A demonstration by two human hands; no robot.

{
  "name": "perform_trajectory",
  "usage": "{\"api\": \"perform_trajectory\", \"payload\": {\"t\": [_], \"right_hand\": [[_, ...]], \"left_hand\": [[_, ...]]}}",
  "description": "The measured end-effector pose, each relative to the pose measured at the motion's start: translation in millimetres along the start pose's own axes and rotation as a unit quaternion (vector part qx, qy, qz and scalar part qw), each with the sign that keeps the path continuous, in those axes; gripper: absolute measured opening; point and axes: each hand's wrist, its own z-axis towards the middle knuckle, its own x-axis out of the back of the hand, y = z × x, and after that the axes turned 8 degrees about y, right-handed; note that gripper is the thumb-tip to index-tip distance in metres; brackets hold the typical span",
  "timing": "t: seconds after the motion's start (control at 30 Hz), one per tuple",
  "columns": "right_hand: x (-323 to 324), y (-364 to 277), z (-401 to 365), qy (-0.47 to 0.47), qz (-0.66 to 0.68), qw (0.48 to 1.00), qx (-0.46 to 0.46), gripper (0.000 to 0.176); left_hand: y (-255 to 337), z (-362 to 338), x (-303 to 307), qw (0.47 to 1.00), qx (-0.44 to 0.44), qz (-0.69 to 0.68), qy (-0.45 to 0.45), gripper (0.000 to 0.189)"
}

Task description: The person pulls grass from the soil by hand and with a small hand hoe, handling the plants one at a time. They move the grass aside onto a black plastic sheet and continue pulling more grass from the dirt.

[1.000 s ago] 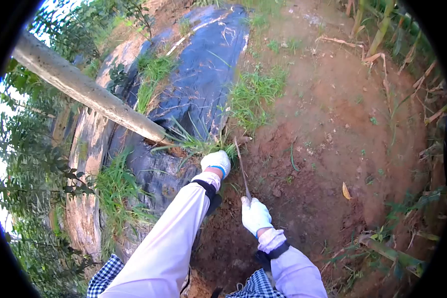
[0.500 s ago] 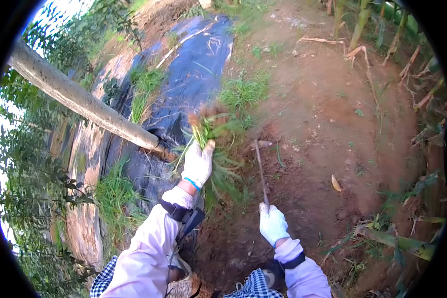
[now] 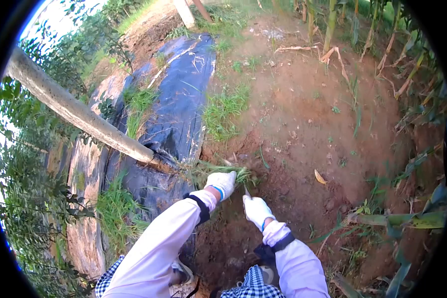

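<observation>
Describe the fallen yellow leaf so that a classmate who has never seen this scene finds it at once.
Start at the open brown soil to the right of the blue-black sheet. From the right gloved hand, go right and up in the picture. There lies a small pointed leaf, yellow-orange where the sprouts around it are green.

Two gloves [image 3: 221, 184], two dark wristbands [image 3: 283, 242], one long slanted pole [image 3: 87, 117], one loose yellow leaf [image 3: 320, 177].

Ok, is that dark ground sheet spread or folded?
Spread out: the dark ground sheet runs in a long strip beside the soil, rucked near the trunk.
</observation>
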Motion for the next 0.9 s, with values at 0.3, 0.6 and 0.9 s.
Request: {"api": "perform_trajectory", "payload": {"t": [0.3,0.6,0.9], "right_hand": [[-6.5,15.7,9.3,0.080,-0.040,0.995,0.047,0.047],[-2.7,9.5,1.6,0.020,-0.032,0.999,0.003,0.061],[23.3,-11.1,-50.0,0.087,-0.062,0.994,0.035,0.057]], "left_hand": [[-3.7,-5.2,15.7,0.990,0.067,-0.115,0.040,0.042],[-2.4,-13.9,20.4,0.978,0.062,-0.198,0.023,0.041],[-106.2,7.4,51.2,0.990,-0.111,-0.044,0.080,0.028]]}}
